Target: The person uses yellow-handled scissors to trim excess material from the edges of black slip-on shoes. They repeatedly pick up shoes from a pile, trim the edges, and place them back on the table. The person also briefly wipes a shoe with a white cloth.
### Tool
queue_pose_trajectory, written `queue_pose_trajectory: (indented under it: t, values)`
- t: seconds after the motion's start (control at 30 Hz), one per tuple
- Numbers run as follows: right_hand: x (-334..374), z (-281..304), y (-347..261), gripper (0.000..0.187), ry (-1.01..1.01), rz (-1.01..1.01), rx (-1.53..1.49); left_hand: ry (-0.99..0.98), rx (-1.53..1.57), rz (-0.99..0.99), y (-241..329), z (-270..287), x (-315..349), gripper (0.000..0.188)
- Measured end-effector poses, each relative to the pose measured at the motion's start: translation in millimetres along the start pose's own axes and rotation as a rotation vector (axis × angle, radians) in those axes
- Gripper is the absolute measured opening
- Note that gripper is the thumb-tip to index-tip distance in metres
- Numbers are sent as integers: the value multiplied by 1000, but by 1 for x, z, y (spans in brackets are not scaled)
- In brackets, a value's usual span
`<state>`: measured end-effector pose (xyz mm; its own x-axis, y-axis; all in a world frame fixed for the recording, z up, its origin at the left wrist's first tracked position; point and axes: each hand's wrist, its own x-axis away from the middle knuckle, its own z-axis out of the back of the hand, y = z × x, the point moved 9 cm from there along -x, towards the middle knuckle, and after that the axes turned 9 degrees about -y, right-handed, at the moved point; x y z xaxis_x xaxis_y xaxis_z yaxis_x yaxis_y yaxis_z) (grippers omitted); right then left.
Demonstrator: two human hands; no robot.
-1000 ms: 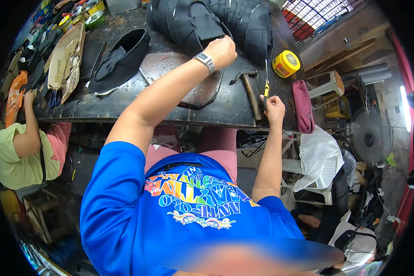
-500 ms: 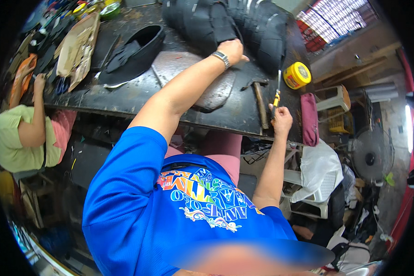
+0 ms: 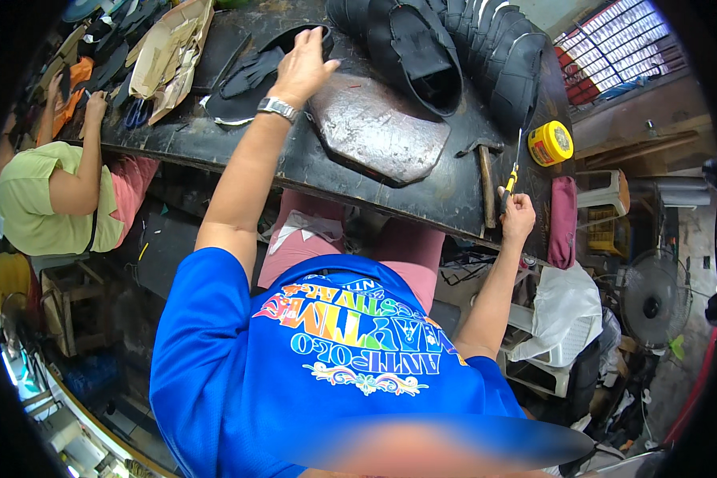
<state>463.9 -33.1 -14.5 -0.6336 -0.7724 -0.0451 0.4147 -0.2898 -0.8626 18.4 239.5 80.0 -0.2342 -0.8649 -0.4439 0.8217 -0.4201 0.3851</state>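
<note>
My left hand (image 3: 303, 70) reaches over a black shoe upper (image 3: 243, 88) at the left of the dark worktable. Its fingers are stretched out at the upper's far rim, thumb apart; whether they touch it I cannot tell. Low at the right, my right hand (image 3: 519, 217) is closed around a yellow-and-black-handled tool (image 3: 511, 180) with a thin metal blade pointing away from me. Beside it lies a hammer (image 3: 487, 179) with a wooden handle. A worn metal slab (image 3: 382, 131) sits between my hands. Beyond it are another black shoe upper (image 3: 414, 60) and a nested row of black uppers (image 3: 514, 76).
A yellow tub (image 3: 551, 143) and a maroon pouch (image 3: 562, 223) stand along the right edge. Cardboard pieces fill a tray (image 3: 171, 56) at the left. A co-worker in a light-green shirt (image 3: 52, 195) sits there. White plastic stools (image 3: 554, 342) and a fan (image 3: 653, 303) are at my right.
My left hand has moved left, from the black uppers at the table's far middle to the separate upper at the left. My right hand keeps the tool. The view has shifted.
</note>
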Motion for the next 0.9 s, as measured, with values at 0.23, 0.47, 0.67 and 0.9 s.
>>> queue_pose_trajectory:
  t: [0.23,0.47,0.67,0.9]
  values:
    - [-2,1,6,37,11,30,30,-121,310,225,-38,4,15,25]
    - [-5,0,5,31,-32,79,-9,-286,743,-242,38,69,79,24]
    - [23,-18,-36,24,-61,147,-331,-809,429,-586,101,31,154,16]
    - [61,-79,-78,22,-306,54,285,-323,839,-209,52,29,142,30]
